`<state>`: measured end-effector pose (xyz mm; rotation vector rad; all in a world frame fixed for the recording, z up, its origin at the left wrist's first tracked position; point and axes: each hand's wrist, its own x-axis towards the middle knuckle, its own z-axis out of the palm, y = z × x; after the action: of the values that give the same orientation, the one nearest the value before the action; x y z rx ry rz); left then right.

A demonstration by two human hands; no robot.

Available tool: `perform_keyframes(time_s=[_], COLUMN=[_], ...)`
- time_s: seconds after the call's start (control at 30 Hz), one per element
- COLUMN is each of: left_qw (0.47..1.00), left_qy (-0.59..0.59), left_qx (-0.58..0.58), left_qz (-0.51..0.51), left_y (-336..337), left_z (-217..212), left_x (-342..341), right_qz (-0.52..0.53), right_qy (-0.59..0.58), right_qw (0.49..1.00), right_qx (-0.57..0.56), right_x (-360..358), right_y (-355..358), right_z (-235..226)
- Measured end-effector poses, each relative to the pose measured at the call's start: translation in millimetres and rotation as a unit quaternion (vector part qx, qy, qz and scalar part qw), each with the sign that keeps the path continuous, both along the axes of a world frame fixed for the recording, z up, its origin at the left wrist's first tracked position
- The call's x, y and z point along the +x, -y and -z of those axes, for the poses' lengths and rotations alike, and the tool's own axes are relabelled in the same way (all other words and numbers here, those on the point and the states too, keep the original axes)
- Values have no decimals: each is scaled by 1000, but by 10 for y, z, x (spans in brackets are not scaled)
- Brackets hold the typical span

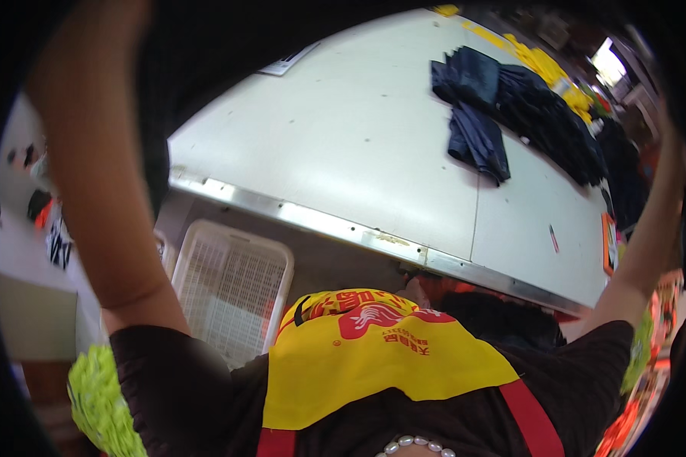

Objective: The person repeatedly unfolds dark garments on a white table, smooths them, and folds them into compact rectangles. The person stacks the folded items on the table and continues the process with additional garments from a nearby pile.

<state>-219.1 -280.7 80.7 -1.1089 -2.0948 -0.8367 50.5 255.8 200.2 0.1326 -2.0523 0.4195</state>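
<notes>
Both my arms are raised at the sides of the view. My left forearm (pixel 95 167) goes up toward the top left and blurs near the dark rim, where my left hand is cut off. On the other side my right forearm (pixel 652 221) reaches up to the right rim, and that hand is out of sight too. Between them stands a white worktable (pixel 335 145) with a metal edge strip (pixel 282 209). Dark folded garments (pixel 476 84) lie in a heap on its far right part. I wear a yellow apron (pixel 320 381) with red straps.
A white plastic basket (pixel 282 282) stands below the table edge at the left. Yellow cloth (pixel 545 65) lies behind the dark garments. A pen (pixel 554 238) rests on the table's right part. Neon-yellow bundles (pixel 103 396) sit low at the left.
</notes>
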Motion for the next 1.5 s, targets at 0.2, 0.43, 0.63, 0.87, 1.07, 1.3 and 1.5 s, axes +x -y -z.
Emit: perform_keyframes(time_s=[0.2,0.43,0.63,0.87,1.07,1.3,1.5], left_qw=[937,889,663,752,798,566,524], left_qy=[121,218,421,567,591,790,821], left_qx=[-264,-299,-557,-218,86,35,-4], left_qz=[196,269,269,257,78,233,228], left_y=[-1272,-1544,-1774,-3438,-5344,-5532,-5409], left_z=[2681,4118,2944,2344,3755,3774,3667], left_x=[691,1405,1004,515,163,527,416], right_qz=[11,223,270,239,175,172,120], right_qy=[72,294,424,351,282,255,393], right_qw=[993,912,853,904,943,947,907], right_qx=[-92,-179,-140,53,36,92,90], right_x=[895,1475,979,-223,-891,-1243,-1207], right_y=[-1013,-470,-982,-1229,-1499,-1480,-1416], right_z=[2365,4881,4220,4221,4657,4562,4362])
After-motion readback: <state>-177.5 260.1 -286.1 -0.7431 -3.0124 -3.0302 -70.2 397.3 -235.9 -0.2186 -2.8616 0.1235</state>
